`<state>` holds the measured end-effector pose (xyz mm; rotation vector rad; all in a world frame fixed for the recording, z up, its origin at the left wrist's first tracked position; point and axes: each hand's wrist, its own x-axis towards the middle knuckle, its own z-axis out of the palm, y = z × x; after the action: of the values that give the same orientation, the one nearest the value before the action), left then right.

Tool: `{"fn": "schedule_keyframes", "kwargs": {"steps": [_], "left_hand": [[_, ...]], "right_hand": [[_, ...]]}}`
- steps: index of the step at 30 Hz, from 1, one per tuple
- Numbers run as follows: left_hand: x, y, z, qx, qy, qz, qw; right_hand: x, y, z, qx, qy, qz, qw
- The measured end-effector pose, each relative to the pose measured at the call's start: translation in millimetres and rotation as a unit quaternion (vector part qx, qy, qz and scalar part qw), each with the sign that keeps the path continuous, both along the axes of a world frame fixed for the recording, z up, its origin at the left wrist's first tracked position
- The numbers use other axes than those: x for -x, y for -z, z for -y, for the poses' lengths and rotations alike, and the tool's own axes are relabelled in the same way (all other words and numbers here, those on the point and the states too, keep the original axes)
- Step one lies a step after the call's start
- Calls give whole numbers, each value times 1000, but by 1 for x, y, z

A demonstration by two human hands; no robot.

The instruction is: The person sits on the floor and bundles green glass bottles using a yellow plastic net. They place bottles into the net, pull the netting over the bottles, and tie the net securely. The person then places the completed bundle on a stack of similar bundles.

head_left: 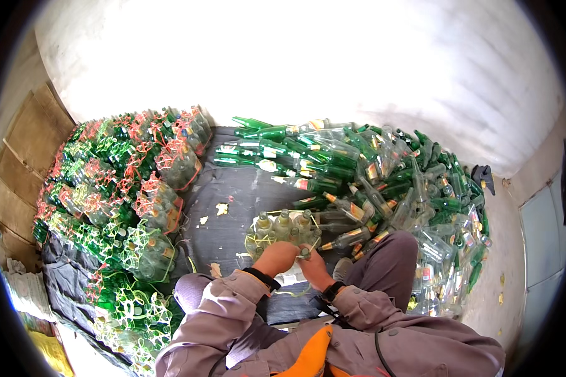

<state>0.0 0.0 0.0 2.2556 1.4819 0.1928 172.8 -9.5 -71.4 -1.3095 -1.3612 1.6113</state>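
Observation:
A tight cluster of clear glass bottles stands upright on the dark ground sheet in front of me, with a pale yellow-green plastic strap around it and over its necks. At the cluster's near side, my left hand is closed, its fingers bent inward on the strap. Just to its right, my right hand is also closed on the strap, close against a bottle neck. The fingertips of both hands are partly hidden. Below the hands, a loose length of strap curves across the sheet between my knees.
To the left stand several rows of strapped green and clear bottle bundles, tied in red and yellow-green. A large heap of loose bottles lies to the right, reaching my right knee. Dry leaves dot the dark sheet. A pale wall rises behind.

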Motion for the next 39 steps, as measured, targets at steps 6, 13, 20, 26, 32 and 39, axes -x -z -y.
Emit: {"fn": "schedule_keyframes", "kwargs": {"steps": [6, 13, 20, 26, 32, 39], "left_hand": [[6, -4, -4, 15, -18, 16, 1000], [7, 5, -19, 96, 8, 44, 994], [-15, -30, -17, 111, 6, -97, 989], [-11, -34, -4, -64, 33, -94, 993], [5, -27, -10, -50, 59, -131, 988], [-6, 3, -33, -138, 97, -86, 982]], "right_hand": [[13, -15, 3, -5, 22, 8, 1000], [7, -5, 3, -17, 22, 60, 998], [-1, 17, -3, -133, 8, 133, 982], [2, 9, -6, -99, 4, 106, 989], [13, -15, -1, -138, -35, -29, 989], [-17, 78, -16, -218, 64, 34, 973]]}}
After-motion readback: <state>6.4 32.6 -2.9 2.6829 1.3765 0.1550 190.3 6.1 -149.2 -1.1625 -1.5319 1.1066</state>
